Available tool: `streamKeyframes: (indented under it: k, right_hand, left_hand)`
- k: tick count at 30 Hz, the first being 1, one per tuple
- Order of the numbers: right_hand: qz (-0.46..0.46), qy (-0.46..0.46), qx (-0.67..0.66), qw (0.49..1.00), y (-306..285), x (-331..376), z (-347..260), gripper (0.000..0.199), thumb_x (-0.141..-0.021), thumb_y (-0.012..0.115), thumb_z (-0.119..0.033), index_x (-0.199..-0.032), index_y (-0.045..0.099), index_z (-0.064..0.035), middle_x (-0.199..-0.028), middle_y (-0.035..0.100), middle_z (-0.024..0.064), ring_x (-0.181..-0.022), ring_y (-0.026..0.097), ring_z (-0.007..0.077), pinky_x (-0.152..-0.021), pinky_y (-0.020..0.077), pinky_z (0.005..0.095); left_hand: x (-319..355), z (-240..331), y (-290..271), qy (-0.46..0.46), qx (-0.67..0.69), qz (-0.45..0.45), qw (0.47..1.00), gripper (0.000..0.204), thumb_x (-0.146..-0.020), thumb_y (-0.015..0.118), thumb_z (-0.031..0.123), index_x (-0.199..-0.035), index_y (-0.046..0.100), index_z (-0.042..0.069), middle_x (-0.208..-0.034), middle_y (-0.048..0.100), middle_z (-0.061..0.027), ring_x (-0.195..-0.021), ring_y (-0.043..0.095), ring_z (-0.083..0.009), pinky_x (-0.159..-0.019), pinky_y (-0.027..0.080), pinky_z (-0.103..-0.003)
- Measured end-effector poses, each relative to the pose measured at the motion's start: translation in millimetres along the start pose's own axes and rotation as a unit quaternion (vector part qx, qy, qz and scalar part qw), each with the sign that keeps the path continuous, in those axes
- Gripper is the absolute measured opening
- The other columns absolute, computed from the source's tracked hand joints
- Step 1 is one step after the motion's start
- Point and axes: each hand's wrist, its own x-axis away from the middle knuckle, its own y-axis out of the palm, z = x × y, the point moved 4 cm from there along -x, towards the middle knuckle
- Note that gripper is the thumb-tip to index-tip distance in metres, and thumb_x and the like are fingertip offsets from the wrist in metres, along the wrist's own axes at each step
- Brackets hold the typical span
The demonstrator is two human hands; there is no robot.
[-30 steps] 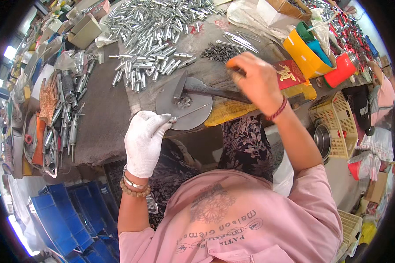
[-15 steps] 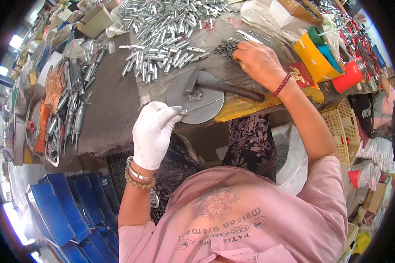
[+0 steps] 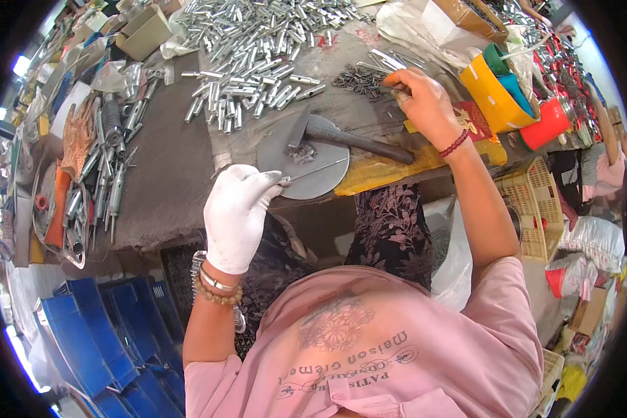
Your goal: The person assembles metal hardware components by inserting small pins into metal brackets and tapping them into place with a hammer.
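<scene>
Left hand (image 3: 237,219), in a white knitted glove: fingers folded in, thumb and forefinger closed in a pinch on the left end of a thin metal rod (image 3: 319,168). Thin metal rod: slanting out from the pinch to the right and slightly far, over the near part of a round grey disc (image 3: 275,157) at the near edge of the desk (image 3: 164,174). Right hand (image 3: 428,104), bare: raised to the right and far of the disc, fingers bent and partly closed, fingertips at the right side of a heap of small dark pieces (image 3: 357,80); whether it grips one, or touches the heap, cannot be told. Hammer (image 3: 362,145), dark: head on the disc, handle running right past its rim. Crumpled-looking silvery lump (image 3: 302,153), small: on the disc, close by the hammer head. Yellow sheet (image 3: 373,174): along the near edge, right of the disc. Silver tubes (image 3: 258,52), many: heaped loosely, far side, left of the dark pieces. Slender silver rods (image 3: 380,59), several: just far of the dark pieces. Red packet (image 3: 472,120): right of the right hand. Yellow container (image 3: 491,94): farther right, green and blue items inside. Red cylinder (image 3: 545,125): just right of the container.
</scene>
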Motion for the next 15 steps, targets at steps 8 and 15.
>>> streamKeyframes:
  k: [8,15]
  right_hand:
    - [-0.015,-0.074,0.024,0.997,2,5,-20,0.020,-0.088,0.069,-0.004,-0.106,0.076,-0.0108,-0.106,0.070,0.0119,-0.104,0.070,0.0367,-0.091,0.0557,0.0472]
    - [-0.041,-0.124,0.087,0.988,14,-3,-34,0.022,-0.088,0.065,0.001,-0.107,0.072,-0.0085,-0.108,0.069,0.0102,-0.107,0.069,0.0358,-0.092,0.0562,0.0470]
  left_hand:
    - [-1,0,0,0.024,-0.011,0.025,0.999,0.021,-0.083,0.083,0.006,-0.104,0.081,0.008,-0.092,0.070,-0.0097,-0.092,0.067,-0.0305,-0.082,0.054,-0.040]
    - [1,-1,2,0.025,0.025,0.015,0.999,0.021,-0.086,0.078,0.000,-0.107,0.079,0.003,-0.095,0.069,-0.0115,-0.095,0.066,-0.0305,-0.087,0.052,-0.039]
